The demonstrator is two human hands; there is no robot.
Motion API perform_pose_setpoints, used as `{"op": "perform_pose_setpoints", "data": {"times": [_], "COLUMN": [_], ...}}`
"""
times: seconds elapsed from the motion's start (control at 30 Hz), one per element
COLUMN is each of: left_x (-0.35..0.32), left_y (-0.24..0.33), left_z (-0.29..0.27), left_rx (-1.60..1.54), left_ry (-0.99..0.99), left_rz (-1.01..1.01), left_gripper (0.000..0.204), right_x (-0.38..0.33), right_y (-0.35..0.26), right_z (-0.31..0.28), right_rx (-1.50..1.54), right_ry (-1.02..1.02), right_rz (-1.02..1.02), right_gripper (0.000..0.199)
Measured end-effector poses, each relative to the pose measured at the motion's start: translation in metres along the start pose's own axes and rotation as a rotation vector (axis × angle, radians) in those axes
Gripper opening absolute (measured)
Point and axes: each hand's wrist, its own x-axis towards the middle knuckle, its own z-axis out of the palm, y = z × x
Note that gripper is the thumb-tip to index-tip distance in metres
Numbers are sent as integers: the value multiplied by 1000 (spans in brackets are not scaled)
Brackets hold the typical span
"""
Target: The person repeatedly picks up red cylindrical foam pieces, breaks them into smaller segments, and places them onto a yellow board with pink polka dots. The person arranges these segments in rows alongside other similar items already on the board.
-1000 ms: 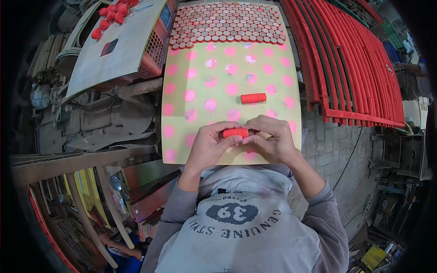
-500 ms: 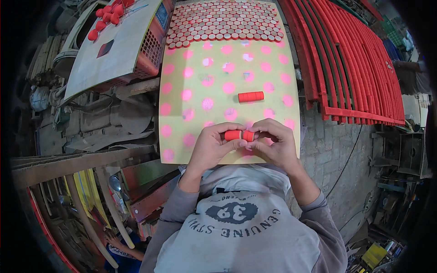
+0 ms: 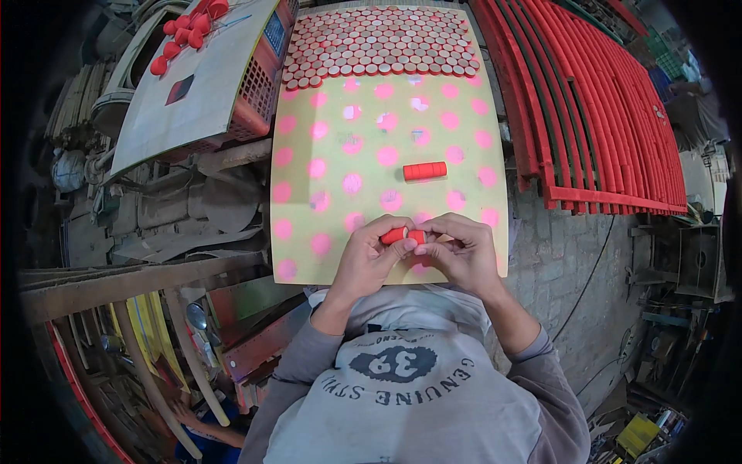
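Over the near edge of a pale yellow board with pink spots, both my hands are at work close together. Between the fingers of my left hand is a short red cylinder with a pale end face. My right hand pinches a smaller red disc, its side next to the cylinder's pale end. Fingers partly hide both pieces. Farther up the board lies a row of red discs, on their sides and end to end. Many red-edged discs with pale tops fill the board's far end.
To the left, a white panel bears several red rounded pieces, above a red plastic crate. Red-painted slats stand at the right. A wooden rail runs at my left. Another person's arm shows at lower left.
The red pieces in my hands have shifted slightly; the left cylinder now tilts and shows its pale end. Less of the right piece shows. The row on the board stays put.
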Motion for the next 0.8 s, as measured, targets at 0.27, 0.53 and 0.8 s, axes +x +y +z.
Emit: {"op": "perform_pose_setpoints", "data": {"times": [0.27, 0.53, 0.8], "left_x": [4, 7, -3], "left_y": [4, 2, 8], "left_z": [-1, -2, -4], "left_rx": [-20, 7, -4], "left_ry": [7, 112, 160], "left_rz": [-2, 75, 8], "left_gripper": [20, 27, 32], "right_x": [-3, 6, 21], "right_y": [20, 15, 11], "right_z": [9, 6, 0], "right_rx": [415, 256, -573], "right_ry": [69, 84, 268], "right_rz": [117, 175, -25], "right_gripper": [25, 31, 54]}}
